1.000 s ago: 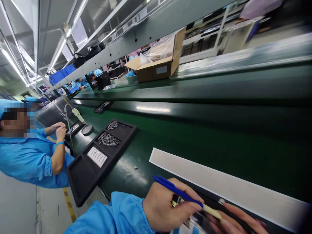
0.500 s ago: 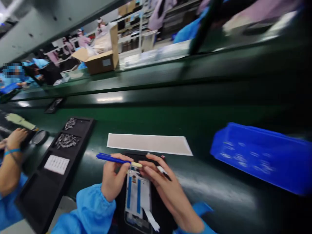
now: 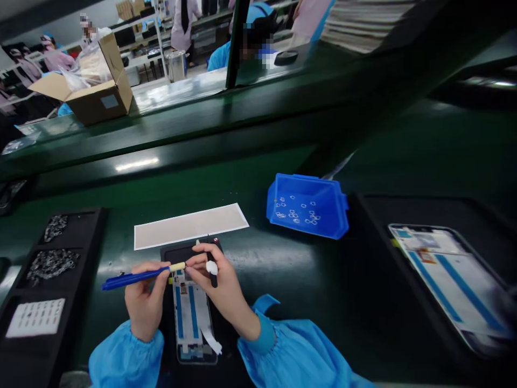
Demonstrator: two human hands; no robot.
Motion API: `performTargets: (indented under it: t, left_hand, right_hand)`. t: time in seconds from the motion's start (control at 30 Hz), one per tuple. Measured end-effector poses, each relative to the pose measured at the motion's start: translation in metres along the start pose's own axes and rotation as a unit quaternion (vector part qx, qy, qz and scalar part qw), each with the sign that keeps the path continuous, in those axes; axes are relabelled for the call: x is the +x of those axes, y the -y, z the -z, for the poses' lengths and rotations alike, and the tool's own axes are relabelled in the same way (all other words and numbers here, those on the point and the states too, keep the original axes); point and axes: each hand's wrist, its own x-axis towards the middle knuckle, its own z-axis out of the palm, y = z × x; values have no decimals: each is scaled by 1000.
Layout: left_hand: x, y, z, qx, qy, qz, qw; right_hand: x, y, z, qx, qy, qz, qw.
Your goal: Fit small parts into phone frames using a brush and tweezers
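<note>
My left hand (image 3: 144, 299) is closed around a blue pen-shaped tool (image 3: 133, 278) with a cream tip, held roughly level. At that tip the fingertips of my right hand (image 3: 216, 280) meet in a pinch; any small part between them is hidden. A slim black tool (image 3: 214, 277) with a white wrap is also tucked in the fingers of my right hand. Below both hands lies an opened phone body (image 3: 193, 318) with two blue strips and a loose white tab at its lower right. It rests in a black holder (image 3: 172, 252).
A pale strip sheet (image 3: 189, 226) lies behind the hands. Right of it stands a blue bin (image 3: 337, 215) with small ring-like parts. Another opened phone (image 3: 452, 285) sits in a black tray at right. A compartment tray (image 3: 91, 231) with small parts is at left.
The view has swung right, bringing the second phone in and dropping the co-worker's arm at left. My hands stay over the phone body, fingertips at the cream tip.
</note>
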Motion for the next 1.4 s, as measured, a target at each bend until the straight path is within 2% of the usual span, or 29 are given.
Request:
performTargets:
  t: [0.43, 0.57, 0.73, 0.87, 0.97, 1.1, 1.23, 1.4]
  left_hand:
    - [5, -5, -4, -3, 3, 61, 998]
    - [2, -2, -3, 18, -19, 0, 1000]
    - [1, -3, -3, 11, 15, -104, 994]
    - [0, -5, -5, 3, 24, -109, 994]
    - [0, -5, -5, 6, 8, -64, 998]
    - [0, -3, -5, -35, -12, 91, 995]
    - [5, -4, -7, -153, 10, 248, 957]
    - [11, -9, -12, -245, 29, 341, 907]
  right_hand:
    - [0, 1, -1, -34, -15, 41, 998]
    - [-1, 1, -1, -48, -17, 46, 998]
    - [-1, 1, 0, -42, -24, 46, 998]
    - [-1, 2, 0, -46, -29, 50, 997]
    - [-1, 3, 0, -47, -24, 53, 997]
    - [-2, 6, 0, -40, -12, 51, 998]
    - [-2, 9, 0, -12, 6, 36, 999]
    - [-2, 6, -1, 3, 5, 26, 1000]
